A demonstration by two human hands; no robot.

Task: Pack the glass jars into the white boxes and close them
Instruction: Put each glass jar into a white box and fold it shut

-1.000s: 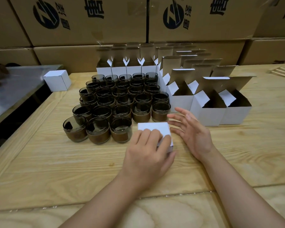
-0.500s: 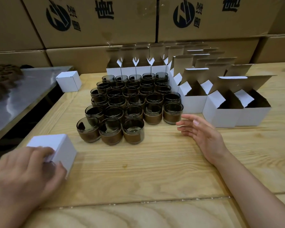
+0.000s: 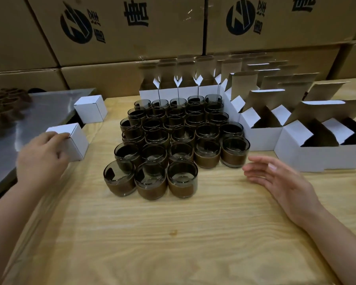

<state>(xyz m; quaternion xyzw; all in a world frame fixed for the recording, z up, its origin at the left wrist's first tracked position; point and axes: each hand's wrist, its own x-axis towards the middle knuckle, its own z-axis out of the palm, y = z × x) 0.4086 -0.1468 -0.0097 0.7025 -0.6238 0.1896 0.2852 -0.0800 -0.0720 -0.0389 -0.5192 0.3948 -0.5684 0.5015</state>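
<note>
- The left hand [image 3: 40, 159] holds a closed box [image 3: 75, 140], white, at the left edge of the wooden surface [image 3: 173, 233].
- Its fingers [image 3: 57, 136] are curled over the box's top and near side, gripping it. The hand is blurred, so the thumb cannot be made out.
- Whether this box rests on the wood or is lifted just off it cannot be told.
- A second closed box [image 3: 90, 109] stands farther back along the same edge, apart from the first one.
- Left of both boxes lies a metal surface [image 3: 43, 112], with a heap of brown pieces [image 3: 2, 108] at its far end.
- The jars [image 3: 179, 140] stand upright in the middle of the wooden surface, packed in touching rows. They are of dark glass, each with a brown band round its lower half.
- The open boxes [image 3: 317, 153] stand in a row behind the jars and in a block to their right, lids up and flaps out.
- The right hand [image 3: 282, 182] hangs over the wood just beside the front-right jar and in front of the nearest open box, holding nothing.
- Its fingers [image 3: 261, 161] are straight and a little spread, with the palm turned to the left.
- Big brown cartons [image 3: 132, 27] with dark printed marks are stacked behind everything.
</note>
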